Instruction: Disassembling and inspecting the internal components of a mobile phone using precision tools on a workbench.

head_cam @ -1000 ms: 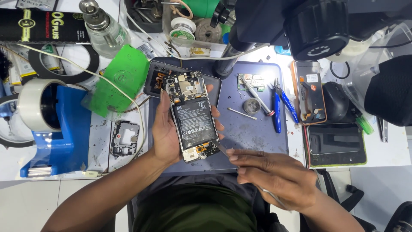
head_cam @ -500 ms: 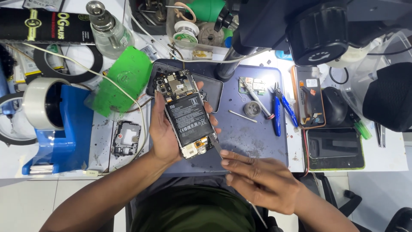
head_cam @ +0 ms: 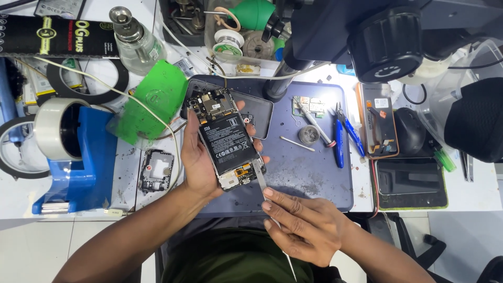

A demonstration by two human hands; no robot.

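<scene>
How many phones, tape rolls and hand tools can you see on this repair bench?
Phones: 3 (opened phone, orange-cased phone, dark phone)
Tape rolls: 2 (white tape roll, black tape ring)
Hand tools: 2 (tweezers, blue pliers)
Total: 7

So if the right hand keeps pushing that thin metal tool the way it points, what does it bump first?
Probably the bottom edge of the opened phone held by the left hand; the right hand aims the metal tool there.

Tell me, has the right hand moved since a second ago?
Yes. The right hand, holding a thin metal tool, has moved up toward the opened phone, over the blue-grey mat.
</scene>
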